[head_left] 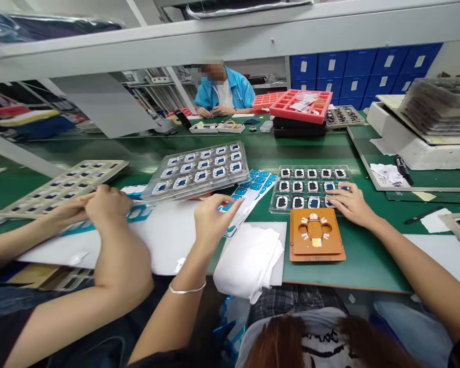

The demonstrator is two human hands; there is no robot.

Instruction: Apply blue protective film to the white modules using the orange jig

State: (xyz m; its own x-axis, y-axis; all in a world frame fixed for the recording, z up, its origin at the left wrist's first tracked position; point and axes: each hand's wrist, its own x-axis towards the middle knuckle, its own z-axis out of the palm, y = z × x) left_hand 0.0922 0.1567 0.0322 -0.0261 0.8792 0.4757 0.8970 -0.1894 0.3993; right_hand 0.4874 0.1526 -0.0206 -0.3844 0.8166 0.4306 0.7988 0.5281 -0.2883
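My left hand (214, 217), with a bracelet on its wrist, is raised over the bench beside a sheet of blue stickers (257, 184). Its thumb and index finger come together in a pinch; whatever may be between them is too small to make out. My right hand (352, 205) reaches over the right end of a clear tray (277, 200) of white-framed parts with dark or blue centres. Its stretched fingers touch the parts there. Just in front of the tray lies an orange fixture (297, 247) with a shaped recess. A white cloth (249, 255) is left of the fixture.
A co-worker's hands (107, 204) work at the left near a beige tray (117, 166). Stacked clear trays (199, 193) stand behind my left hand. Across the bench sits a person in blue (242, 89) near red trays (299, 115). A white foam box (417, 153) is at right.
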